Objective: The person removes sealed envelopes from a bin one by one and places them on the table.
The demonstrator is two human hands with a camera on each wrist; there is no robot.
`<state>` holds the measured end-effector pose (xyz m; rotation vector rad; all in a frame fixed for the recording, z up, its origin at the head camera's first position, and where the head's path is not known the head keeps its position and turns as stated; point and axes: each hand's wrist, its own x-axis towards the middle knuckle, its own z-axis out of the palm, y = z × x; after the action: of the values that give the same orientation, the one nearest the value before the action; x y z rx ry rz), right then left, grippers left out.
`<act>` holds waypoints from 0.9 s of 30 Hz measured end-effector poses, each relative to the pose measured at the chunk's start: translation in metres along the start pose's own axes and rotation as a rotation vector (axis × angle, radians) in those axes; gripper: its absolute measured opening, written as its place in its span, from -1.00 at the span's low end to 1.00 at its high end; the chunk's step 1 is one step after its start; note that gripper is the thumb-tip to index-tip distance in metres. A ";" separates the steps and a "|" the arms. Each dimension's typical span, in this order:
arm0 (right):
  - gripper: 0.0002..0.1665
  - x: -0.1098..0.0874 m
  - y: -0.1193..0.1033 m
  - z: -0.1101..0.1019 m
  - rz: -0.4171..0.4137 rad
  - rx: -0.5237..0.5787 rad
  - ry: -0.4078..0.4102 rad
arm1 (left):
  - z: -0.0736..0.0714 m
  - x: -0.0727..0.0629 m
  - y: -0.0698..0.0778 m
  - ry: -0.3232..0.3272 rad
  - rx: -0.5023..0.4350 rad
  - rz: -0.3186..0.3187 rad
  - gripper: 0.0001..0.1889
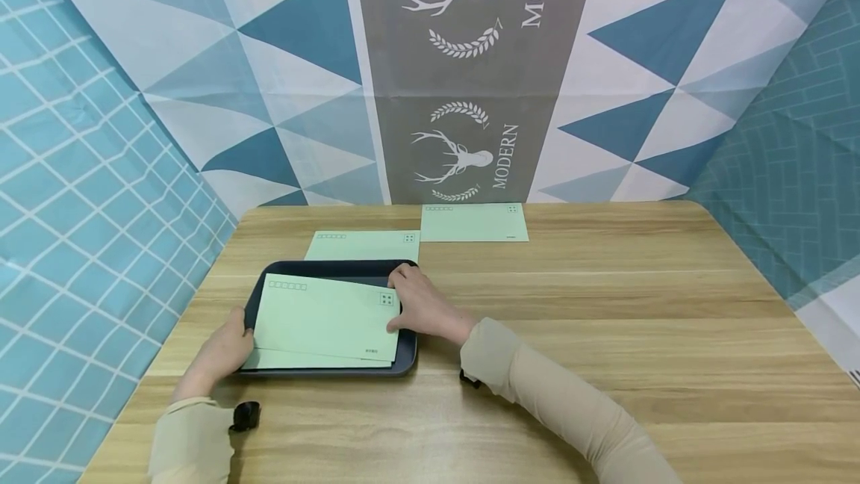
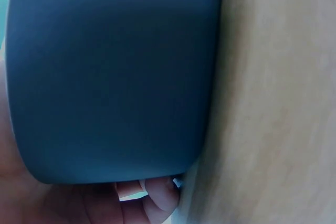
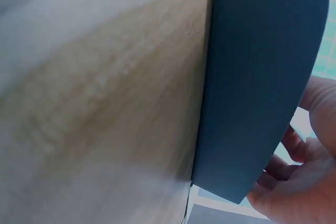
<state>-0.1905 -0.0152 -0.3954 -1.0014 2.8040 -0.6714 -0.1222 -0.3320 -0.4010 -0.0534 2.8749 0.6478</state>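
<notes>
A dark blue-grey tray (image 1: 405, 353) lies on the left part of the table, with light green envelopes in it. The upper envelope (image 1: 322, 320) lies slightly askew over another envelope (image 1: 302, 359), whose lower strip shows. At the tray's left end, my left hand (image 1: 218, 353) grips the side; its curled fingers (image 2: 160, 195) show below the tray in the left wrist view. My right hand (image 1: 426, 305) reaches over the right rim and holds the upper envelope by its right edge, thumb on top. The tray wall (image 3: 257, 77) partly hides those fingers in the right wrist view.
Behind the tray, one envelope (image 1: 366, 243) lies partly covered by the tray's back rim. Another envelope (image 1: 475, 224) lies at the table's back edge, beside the patterned cloth (image 1: 463, 95). The wooden table (image 1: 605, 305) extends to the right.
</notes>
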 end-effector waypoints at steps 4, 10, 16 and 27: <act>-0.27 -0.001 0.000 -0.002 0.024 0.040 -0.017 | 0.001 0.000 0.000 0.006 -0.010 0.001 -0.67; -0.28 -0.001 0.002 -0.004 0.056 0.120 -0.001 | 0.004 0.001 -0.003 0.022 -0.017 -0.005 -0.66; -0.60 0.001 0.004 -0.004 0.073 0.233 0.068 | 0.001 0.001 -0.002 -0.017 -0.016 -0.013 -0.60; -0.75 -0.004 0.006 -0.007 0.048 0.446 0.172 | 0.000 -0.001 0.001 -0.023 -0.014 -0.015 -0.60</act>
<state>-0.1925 -0.0061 -0.3914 -0.8197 2.6137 -1.3544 -0.1213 -0.3309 -0.4005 -0.0689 2.8451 0.6610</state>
